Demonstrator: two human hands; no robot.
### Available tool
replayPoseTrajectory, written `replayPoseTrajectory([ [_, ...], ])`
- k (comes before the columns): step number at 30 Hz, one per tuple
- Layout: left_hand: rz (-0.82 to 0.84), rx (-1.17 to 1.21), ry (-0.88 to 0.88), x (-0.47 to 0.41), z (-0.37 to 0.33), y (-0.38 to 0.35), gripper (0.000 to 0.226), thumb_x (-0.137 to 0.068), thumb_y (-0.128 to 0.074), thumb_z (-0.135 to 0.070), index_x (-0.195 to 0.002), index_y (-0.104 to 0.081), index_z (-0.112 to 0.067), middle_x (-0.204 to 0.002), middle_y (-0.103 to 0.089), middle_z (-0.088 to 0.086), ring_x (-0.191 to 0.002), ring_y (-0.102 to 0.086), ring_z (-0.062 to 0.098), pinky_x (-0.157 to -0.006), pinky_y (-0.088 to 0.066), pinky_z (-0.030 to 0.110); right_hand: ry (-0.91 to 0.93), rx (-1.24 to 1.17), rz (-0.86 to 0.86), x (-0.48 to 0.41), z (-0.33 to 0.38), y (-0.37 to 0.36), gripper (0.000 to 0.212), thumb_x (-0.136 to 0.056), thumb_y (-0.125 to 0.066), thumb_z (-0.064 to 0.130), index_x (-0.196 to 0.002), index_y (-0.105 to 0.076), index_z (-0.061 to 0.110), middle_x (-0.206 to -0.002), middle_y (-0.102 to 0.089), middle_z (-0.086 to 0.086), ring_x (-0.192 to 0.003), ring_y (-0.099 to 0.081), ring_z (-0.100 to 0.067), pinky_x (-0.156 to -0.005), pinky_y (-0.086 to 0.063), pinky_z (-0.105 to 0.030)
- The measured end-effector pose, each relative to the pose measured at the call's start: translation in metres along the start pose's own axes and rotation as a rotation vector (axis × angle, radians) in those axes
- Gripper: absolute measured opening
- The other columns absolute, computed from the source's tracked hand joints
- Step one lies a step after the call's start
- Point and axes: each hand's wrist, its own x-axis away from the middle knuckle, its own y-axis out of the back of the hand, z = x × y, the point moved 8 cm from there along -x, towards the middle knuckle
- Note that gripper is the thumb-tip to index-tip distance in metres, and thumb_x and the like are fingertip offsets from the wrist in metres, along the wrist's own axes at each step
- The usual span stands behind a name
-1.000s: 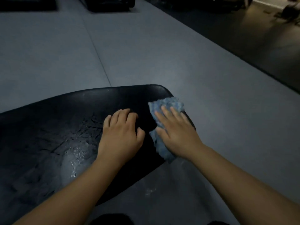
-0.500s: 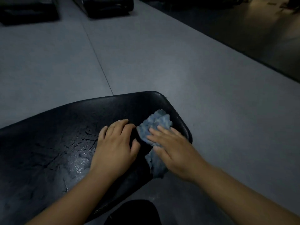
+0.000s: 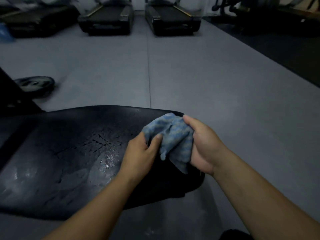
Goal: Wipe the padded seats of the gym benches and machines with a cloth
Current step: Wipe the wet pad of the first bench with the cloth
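I see the cloth (image 3: pixel 173 137) held just above the right end of the padded seat (image 3: pixel 69 153), caught between both hands. It is blue with a faint paler weave, crumpled into a loose bunch, and one corner hangs down toward the seat's near edge. The left hand (image 3: pixel 140 153) pinches the cloth's left side between thumb and curled fingers. The right hand (image 3: pixel 202 144) grips the bunched right side, fingers wrapped round it, the thumb on top at the seat's far right corner. I cannot tell whether the hanging corner touches the padding.

The seat is black and broad, lying across my view. Its skin is cracked in a web of fine lines near the middle, and a wet sheen glints there just left of the left hand. A duller grey patch spreads toward the seat's left end. Both forearms cross the seat's near edge, and the hands and cloth hide its right end from me.

Round the seat lies a grey floor (image 3: pixel 207 75) with one seam (image 3: pixel 149 66) running away from the seat's far edge. Beyond the seat's left end a round weight plate (image 3: pixel 34 84) lies flat on the floor, blurred, beside a dark frame (image 3: pixel 12 97) that cuts into view. Far past the seat stand two treadmills (image 3: pixel 105 19) side by side, with a third dark machine left of them. To the far right of the seat a darker mat (image 3: pixel 285 49) borders the grey floor.
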Motion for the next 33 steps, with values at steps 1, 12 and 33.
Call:
replayPoseTrajectory([
  [1,-0.015,-0.004,0.021,-0.002,0.002,-0.001,0.021,-0.097,-0.062,-0.035,-0.113,-0.07,-0.024,-0.104,-0.072,-0.017,-0.099,-0.063,-0.008,-0.091,-0.053,0.03,0.0,0.029,-0.001,-0.004,0.003,0.005,0.053,-0.104,-0.04,0.037,-0.128,-0.059,-0.006,-0.121,-0.066,-0.028,-0.117,-0.064,-0.035,-0.108,-0.044,-0.048],
  [12,-0.093,0.196,0.121,0.001,0.0,0.0,0.017,-0.098,-0.059,-0.032,-0.097,-0.071,-0.021,-0.095,-0.075,-0.007,-0.092,-0.071,0.01,-0.08,-0.056,0.03,0.358,1.074,-0.218,0.007,0.031,0.023,0.053,-0.083,-0.071,0.03,-0.129,-0.048,0.02,-0.109,-0.065,0.003,-0.099,-0.064,-0.017,-0.087,-0.053,-0.036],
  [33,0.39,0.491,0.093,-0.041,-0.099,0.032,0.018,-0.101,-0.056,-0.024,-0.105,-0.067,-0.01,-0.097,-0.075,0.015,-0.088,-0.072,0.027,-0.079,-0.06,0.037,0.16,0.336,0.099,0.055,0.004,0.002,0.045,-0.075,-0.078,0.012,-0.114,-0.061,-0.002,-0.111,-0.07,-0.021,-0.093,-0.068,-0.028,-0.079,-0.058,-0.037],
])
